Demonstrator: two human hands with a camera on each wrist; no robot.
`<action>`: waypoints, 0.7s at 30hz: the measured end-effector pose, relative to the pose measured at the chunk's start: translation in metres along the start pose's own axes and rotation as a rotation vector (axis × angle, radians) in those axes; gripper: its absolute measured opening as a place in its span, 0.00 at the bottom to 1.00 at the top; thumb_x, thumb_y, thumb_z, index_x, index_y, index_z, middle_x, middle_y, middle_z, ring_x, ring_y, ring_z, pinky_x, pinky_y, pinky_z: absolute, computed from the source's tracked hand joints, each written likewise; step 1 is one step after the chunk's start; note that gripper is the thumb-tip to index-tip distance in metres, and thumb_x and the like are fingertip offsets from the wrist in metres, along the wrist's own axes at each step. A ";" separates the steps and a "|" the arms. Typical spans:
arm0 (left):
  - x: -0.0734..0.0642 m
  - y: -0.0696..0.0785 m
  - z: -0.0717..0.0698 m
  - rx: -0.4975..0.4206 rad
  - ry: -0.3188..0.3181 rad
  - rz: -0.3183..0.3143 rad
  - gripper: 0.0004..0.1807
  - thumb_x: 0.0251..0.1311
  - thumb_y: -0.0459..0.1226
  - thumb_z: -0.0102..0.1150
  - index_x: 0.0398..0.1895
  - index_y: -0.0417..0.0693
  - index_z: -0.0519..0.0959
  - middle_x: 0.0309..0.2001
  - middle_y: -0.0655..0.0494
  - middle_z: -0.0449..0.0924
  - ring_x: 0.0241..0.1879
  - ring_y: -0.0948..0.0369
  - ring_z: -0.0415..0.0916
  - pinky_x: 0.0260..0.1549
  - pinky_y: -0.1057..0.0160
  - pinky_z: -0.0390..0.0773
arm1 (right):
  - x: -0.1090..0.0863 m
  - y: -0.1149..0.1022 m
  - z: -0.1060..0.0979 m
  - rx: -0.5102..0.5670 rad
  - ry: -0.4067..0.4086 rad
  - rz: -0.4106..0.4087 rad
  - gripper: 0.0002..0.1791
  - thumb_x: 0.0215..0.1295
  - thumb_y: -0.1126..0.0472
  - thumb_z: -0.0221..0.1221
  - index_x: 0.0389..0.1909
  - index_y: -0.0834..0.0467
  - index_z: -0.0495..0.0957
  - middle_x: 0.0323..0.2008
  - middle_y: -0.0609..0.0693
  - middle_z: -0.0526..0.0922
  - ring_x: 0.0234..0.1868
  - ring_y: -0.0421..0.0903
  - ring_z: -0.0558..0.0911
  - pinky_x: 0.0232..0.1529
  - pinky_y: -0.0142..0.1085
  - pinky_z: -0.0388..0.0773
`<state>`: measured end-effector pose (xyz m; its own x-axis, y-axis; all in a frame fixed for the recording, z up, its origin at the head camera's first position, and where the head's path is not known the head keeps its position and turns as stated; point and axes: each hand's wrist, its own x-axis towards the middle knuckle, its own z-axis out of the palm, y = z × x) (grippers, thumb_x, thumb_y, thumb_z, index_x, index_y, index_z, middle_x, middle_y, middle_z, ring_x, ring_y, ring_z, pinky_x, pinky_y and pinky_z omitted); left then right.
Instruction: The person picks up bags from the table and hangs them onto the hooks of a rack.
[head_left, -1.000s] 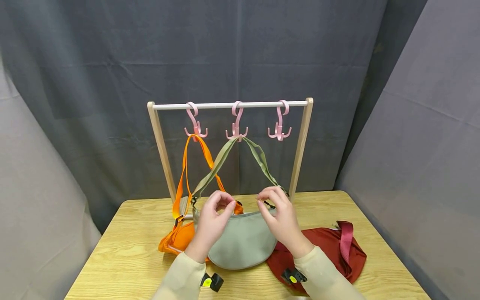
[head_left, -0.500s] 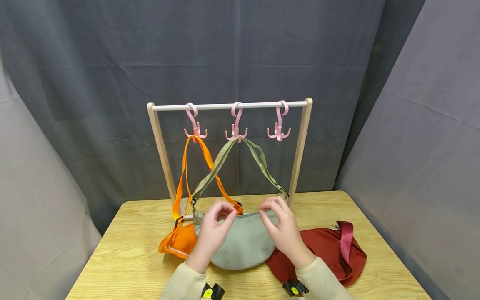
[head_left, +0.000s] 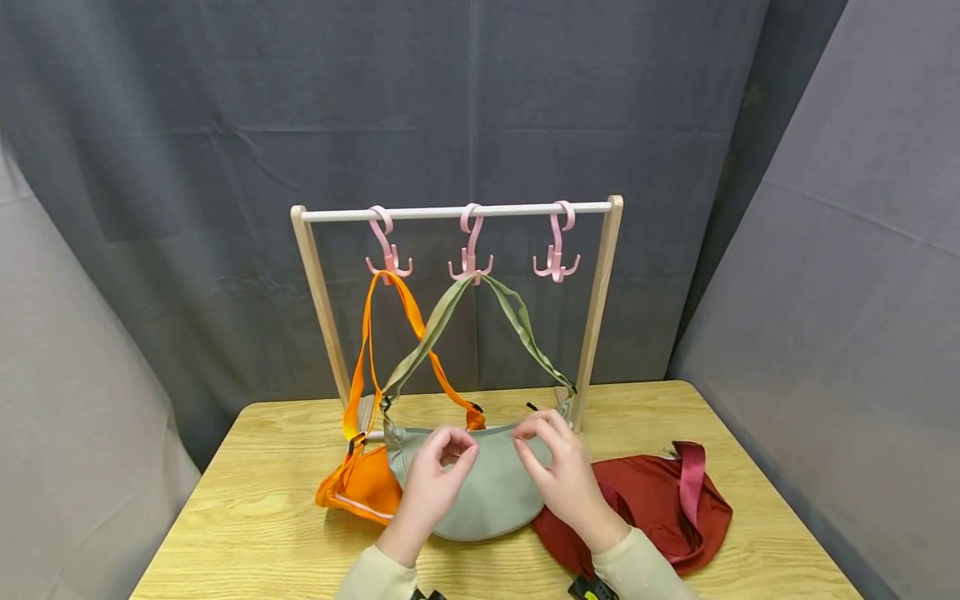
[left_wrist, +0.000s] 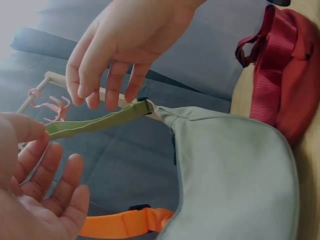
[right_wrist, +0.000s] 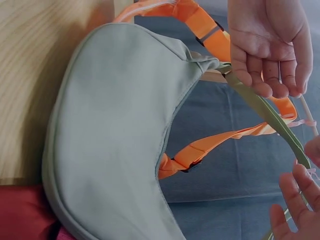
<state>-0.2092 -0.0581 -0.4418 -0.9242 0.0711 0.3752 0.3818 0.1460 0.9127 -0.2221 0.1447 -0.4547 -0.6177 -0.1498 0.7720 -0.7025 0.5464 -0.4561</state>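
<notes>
A sage-green crescent shoulder bag point(head_left: 487, 492) hangs by its green strap point(head_left: 442, 317) from the middle pink hook point(head_left: 470, 258). In the head view my left hand point(head_left: 437, 479) is in front of the bag's left part, my right hand point(head_left: 564, 475) in front of its right part. Both hands have loosely bent fingers with nothing visible between them. The left wrist view shows my left hand point(left_wrist: 47, 185) apart from the bag body, fingers spread. My right hand point(right_wrist: 297, 200) appears the same way at the lower right of the right wrist view.
An orange bag point(head_left: 367, 483) hangs from the left pink hook point(head_left: 388, 258), its lower part by the table. A dark red bag point(head_left: 660, 500) lies on the wooden table point(head_left: 247, 492), right of the green one. The right pink hook point(head_left: 556, 258) hangs from the white rail point(head_left: 517, 210).
Both hands have moved down and slightly nearer the person, uncovering more of the green bag's top edge. The bags and the rack stay in place.
</notes>
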 end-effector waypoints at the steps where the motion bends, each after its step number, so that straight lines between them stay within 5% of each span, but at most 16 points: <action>1: -0.001 -0.001 0.000 -0.002 -0.003 -0.004 0.02 0.66 0.29 0.65 0.37 0.41 0.81 0.38 0.51 0.80 0.38 0.65 0.77 0.40 0.69 0.78 | -0.001 0.000 0.000 0.004 -0.007 -0.003 0.13 0.62 0.72 0.68 0.40 0.51 0.83 0.43 0.46 0.80 0.42 0.41 0.81 0.46 0.36 0.80; 10: -0.009 -0.013 0.000 0.026 -0.039 -0.078 0.02 0.66 0.30 0.66 0.36 0.43 0.81 0.38 0.51 0.81 0.39 0.65 0.78 0.42 0.69 0.77 | -0.012 0.003 -0.002 0.009 -0.107 0.070 0.13 0.64 0.68 0.69 0.41 0.47 0.81 0.46 0.42 0.79 0.45 0.40 0.79 0.49 0.38 0.79; 21: -0.013 -0.023 -0.004 0.098 -0.174 -0.095 0.02 0.68 0.35 0.65 0.39 0.46 0.81 0.40 0.53 0.82 0.40 0.65 0.79 0.42 0.68 0.77 | -0.026 0.006 -0.011 -0.021 -0.214 0.190 0.14 0.67 0.63 0.68 0.46 0.42 0.80 0.49 0.39 0.77 0.47 0.43 0.79 0.47 0.38 0.80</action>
<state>-0.2057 -0.0661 -0.4675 -0.9436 0.2202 0.2473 0.3004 0.2546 0.9192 -0.2063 0.1609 -0.4724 -0.7998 -0.2127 0.5613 -0.5610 0.5976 -0.5729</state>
